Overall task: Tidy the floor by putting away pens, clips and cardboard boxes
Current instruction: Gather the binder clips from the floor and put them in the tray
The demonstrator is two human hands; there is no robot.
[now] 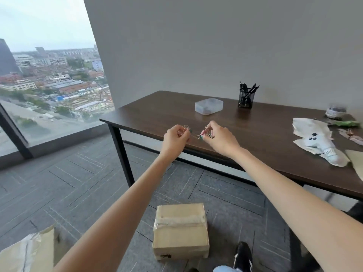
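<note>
Both my hands are held out over the front left part of the dark wooden table [157, 107]. My left hand [174, 139] pinches a binder clip with wire handles [185, 128]. My right hand [221, 138] grips several small binder clips, pink and green among them [205, 134]. Farther back on the table sit a clear lidded plastic box [208, 106] and a black mesh cup holding several dark pens [245, 98]. On the carpet below my arms lies a taped cardboard box [180, 231]. Another cardboard box [27, 252] shows at the lower left corner.
White crumpled packaging [316, 143], a small round container [335, 112] and green and pink bits lie on the table's right end. A floor-to-ceiling window [49, 85] is on the left. My shoe [243, 256] stands next to the box on grey carpet.
</note>
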